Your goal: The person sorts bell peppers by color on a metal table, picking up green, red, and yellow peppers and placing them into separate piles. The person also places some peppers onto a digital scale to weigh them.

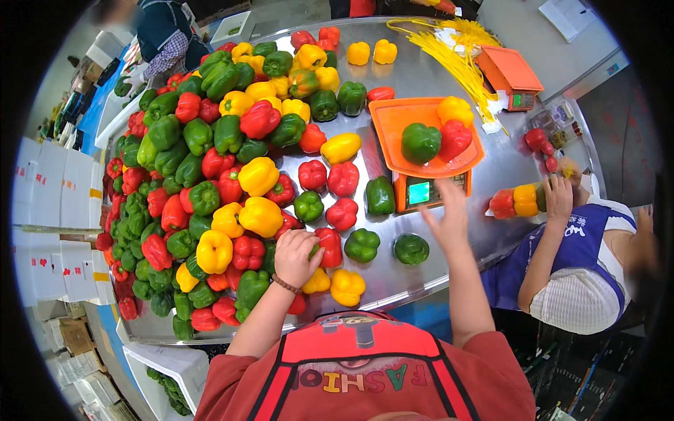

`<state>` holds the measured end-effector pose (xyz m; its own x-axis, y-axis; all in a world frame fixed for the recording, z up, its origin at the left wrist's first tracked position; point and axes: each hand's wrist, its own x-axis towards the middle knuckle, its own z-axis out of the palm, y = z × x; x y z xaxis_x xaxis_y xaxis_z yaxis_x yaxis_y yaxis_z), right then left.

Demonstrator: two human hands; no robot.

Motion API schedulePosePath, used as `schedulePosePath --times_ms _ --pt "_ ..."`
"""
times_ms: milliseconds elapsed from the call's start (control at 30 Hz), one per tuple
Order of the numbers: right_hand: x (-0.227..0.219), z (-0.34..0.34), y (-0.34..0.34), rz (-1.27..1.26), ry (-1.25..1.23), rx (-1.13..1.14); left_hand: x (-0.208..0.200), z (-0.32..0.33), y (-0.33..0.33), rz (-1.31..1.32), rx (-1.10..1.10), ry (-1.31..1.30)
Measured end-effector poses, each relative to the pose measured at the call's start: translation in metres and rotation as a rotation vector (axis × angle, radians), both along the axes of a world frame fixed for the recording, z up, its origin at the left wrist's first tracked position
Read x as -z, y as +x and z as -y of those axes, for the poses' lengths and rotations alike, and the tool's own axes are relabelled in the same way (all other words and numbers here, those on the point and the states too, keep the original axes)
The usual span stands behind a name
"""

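Your left hand [296, 257] is curled down over the peppers at the near edge of the pile, fingers [309, 245] bent around a green pepper [314, 250] that shows only as a sliver beside a red pepper [328, 245]; whether they grip it or just rest on it cannot be told. Your right hand [447, 214] hangs in the air, blurred, fingers spread wide and holding nothing, just in front of the orange scale [425, 146] on the steel worktop [428, 77]. The scale's tray carries a green, a red and a yellow pepper.
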<state>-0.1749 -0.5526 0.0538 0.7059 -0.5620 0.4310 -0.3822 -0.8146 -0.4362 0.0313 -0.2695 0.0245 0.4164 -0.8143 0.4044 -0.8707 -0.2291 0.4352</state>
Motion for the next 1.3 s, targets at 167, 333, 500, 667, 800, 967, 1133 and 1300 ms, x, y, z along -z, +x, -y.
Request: schedulePosePath --times_ms 167,333,500,667,800,967,1133,1300 --pt "-0.042 0.054 0.069 -0.230 -0.314 0.125 0.003 -0.002 0.000 0.010 -0.002 -0.013" --pt "-0.060 0.090 0.108 -0.577 -0.362 0.070 0.008 -0.004 -0.001 0.016 -0.022 -0.038" --pt "-0.049 0.116 0.115 -0.554 -0.303 0.241 0.012 -0.005 -0.001 0.004 -0.014 -0.046" --pt "-0.047 0.075 0.099 -0.126 -0.278 0.066 0.000 -0.013 -0.004 -0.018 -0.077 0.074" --pt "-0.014 0.015 0.054 0.018 0.008 -0.086 -0.013 -0.032 -0.005 -0.127 -0.167 0.232" --pt "0.038 -0.066 0.016 -0.144 0.359 -0.204 -0.013 -0.042 -0.005 -0.223 -0.190 0.327" --pt "0.045 -0.088 0.013 -0.241 0.188 -0.185 -0.033 -0.029 0.002 -0.183 -0.150 0.477" --pt "0.048 -0.078 0.014 -0.275 0.252 -0.181 -0.073 -0.011 0.081 -0.199 -0.102 0.244"
